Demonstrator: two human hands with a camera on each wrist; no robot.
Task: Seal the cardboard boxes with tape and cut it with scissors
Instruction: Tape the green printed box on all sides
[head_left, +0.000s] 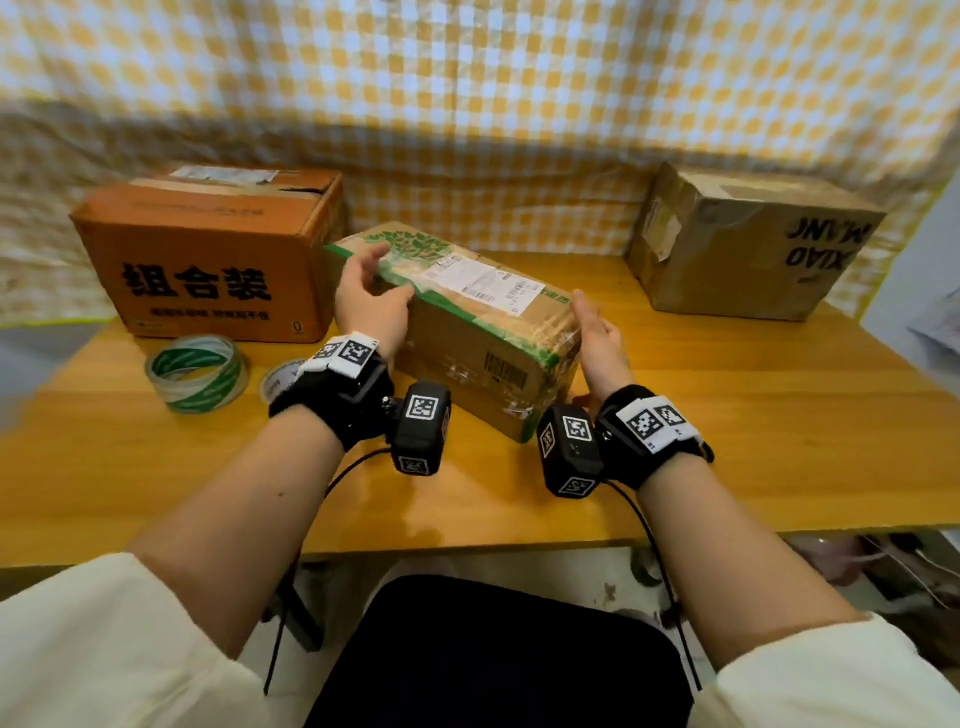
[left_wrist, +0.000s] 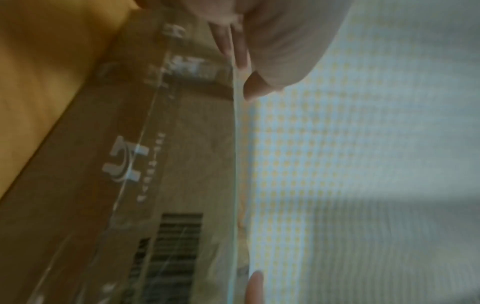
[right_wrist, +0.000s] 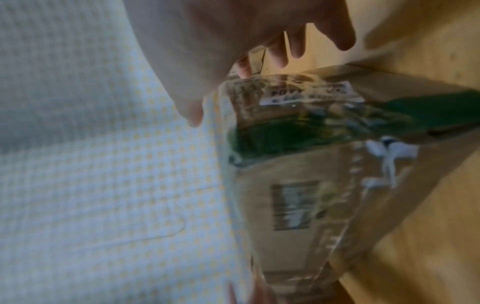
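Observation:
A brown cardboard box (head_left: 467, 338) with green leaf print, a white label and clear tape lies slantwise in the middle of the wooden table (head_left: 727, 441). My left hand (head_left: 371, 296) is at its left end, thumb along the top edge and fingers fairly straight. My right hand (head_left: 597, 338) lies flat against its right end. The left wrist view shows the box's (left_wrist: 168, 164) barcoded side and my left hand (left_wrist: 272, 41) at its edge. In the right wrist view the taped box (right_wrist: 298, 185) end sits under my right hand (right_wrist: 221, 41). No scissors are in view.
A green-and-white tape roll (head_left: 195, 371) lies at the front left, with a second roll (head_left: 278, 382) partly hidden behind my left wrist. An orange box (head_left: 208, 249) stands at the back left and a plain brown box (head_left: 748, 244) at the back right. Checked cloth hangs behind.

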